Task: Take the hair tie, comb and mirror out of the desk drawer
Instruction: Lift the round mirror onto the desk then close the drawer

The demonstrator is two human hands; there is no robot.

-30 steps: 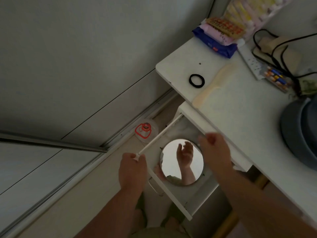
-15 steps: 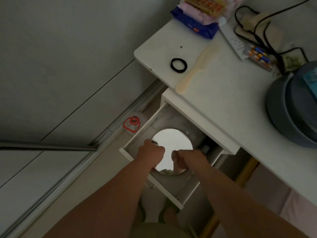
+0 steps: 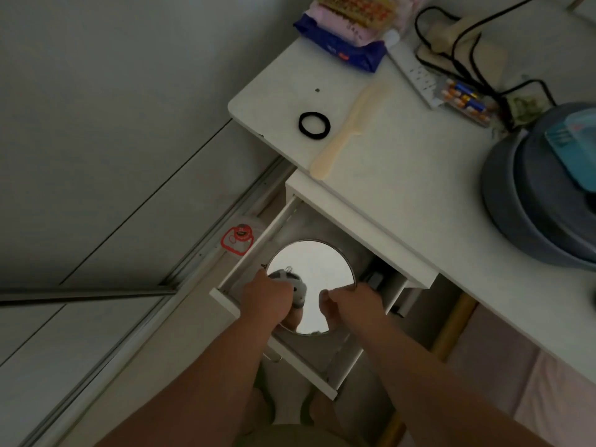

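A round mirror (image 3: 317,269) lies in the open white desk drawer (image 3: 235,304) below the desk edge. My left hand (image 3: 267,300) grips the mirror's left rim and my right hand (image 3: 350,303) grips its right rim, both inside the drawer. The near part of the mirror is tilted up slightly between my hands. A black hair tie (image 3: 314,124) lies on the white desk (image 3: 403,195) near its left corner. A cream comb (image 3: 346,132) lies beside the hair tie, its handle reaching the desk's front edge.
At the back of the desk are snack packets (image 3: 348,33), a power strip (image 3: 414,74) with black cables, and batteries (image 3: 464,100). A grey-blue round container (image 3: 541,195) sits at the right. A red-marked plastic lid (image 3: 237,241) lies on the floor left of the drawer.
My left hand left the drawer front and both hands went into the drawer and closed on the mirror's rim. The view shifted toward the desk.
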